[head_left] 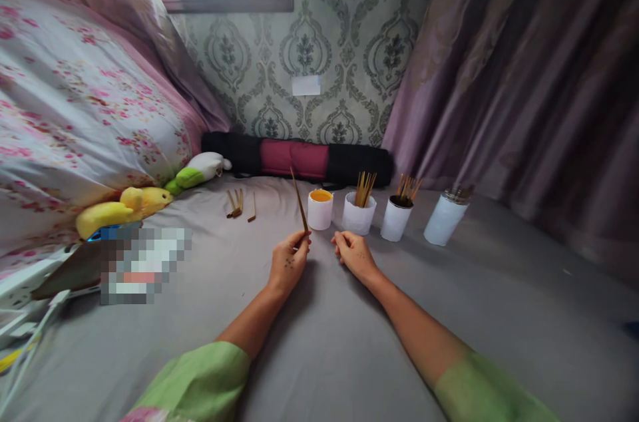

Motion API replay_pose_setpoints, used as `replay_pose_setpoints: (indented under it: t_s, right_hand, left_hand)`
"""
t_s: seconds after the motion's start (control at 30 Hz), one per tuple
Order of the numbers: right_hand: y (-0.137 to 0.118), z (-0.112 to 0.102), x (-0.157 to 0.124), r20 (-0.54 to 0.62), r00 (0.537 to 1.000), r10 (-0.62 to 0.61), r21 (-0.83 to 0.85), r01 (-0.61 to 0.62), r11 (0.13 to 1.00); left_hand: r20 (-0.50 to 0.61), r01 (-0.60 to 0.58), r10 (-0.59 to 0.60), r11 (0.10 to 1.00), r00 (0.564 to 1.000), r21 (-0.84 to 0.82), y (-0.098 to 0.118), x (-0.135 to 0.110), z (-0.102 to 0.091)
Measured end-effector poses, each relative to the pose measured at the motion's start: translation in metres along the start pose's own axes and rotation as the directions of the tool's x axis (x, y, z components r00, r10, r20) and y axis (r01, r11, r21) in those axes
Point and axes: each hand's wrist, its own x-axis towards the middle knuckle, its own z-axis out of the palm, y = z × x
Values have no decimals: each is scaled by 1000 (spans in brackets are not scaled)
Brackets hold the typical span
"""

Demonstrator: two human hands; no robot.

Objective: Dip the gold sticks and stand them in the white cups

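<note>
My left hand (291,261) is closed around the lower end of a thin brown stick (299,202), which points up and leans slightly left. Just to the right, my right hand (355,254) hovers with curled fingers, and nothing shows in them. Beyond the hands stands a white cup with a yellow-orange inside (320,214). Beside it are a white cup of thin sticks (357,221) and a white cup with a dark inside (394,225), also holding sticks. Farther right, a white can (442,225) appears tilted, dark thin tips showing at its top. Several short brown sticks (235,208) lie at left.
A grey sheet (319,355) covers the surface. Along the wall lies a black and maroon roll (294,158). Plush toys (144,199), a blurred-out flat object (144,265) and a white power strip (30,289) with cables are at left. Purple curtains (519,76) hang at right.
</note>
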Motion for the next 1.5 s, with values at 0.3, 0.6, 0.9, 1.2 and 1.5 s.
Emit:
replay_pose_setpoints:
  t_s: [0.3, 0.6, 0.9, 1.2, 1.5]
  right_hand:
    - [-2, -1, -1, 8, 1000, 6, 40, -6, 999]
    - [-9, -2, -3, 38, 999, 0, 125, -5, 992]
    - [-18, -2, -6, 85, 996, -13, 222, -6, 975]
    - [-25, -2, -8, 99, 994, 38, 357, -71, 932]
    - [-26, -3, -9, 117, 991, 66, 472, -114, 874]
  left_hand:
    - [22, -171, 169, 981, 985, 94, 2, -3, -1]
    - [102, -261, 243, 934, 965, 245, 6, -8, -3]
    - [134, -269, 240, 921, 962, 281, 6, -12, -3]
    - [233, -416, 347, 803, 908, 427, 4, -12, -4]
    - [281, -366, 264, 827, 923, 426, 6, -14, -5]
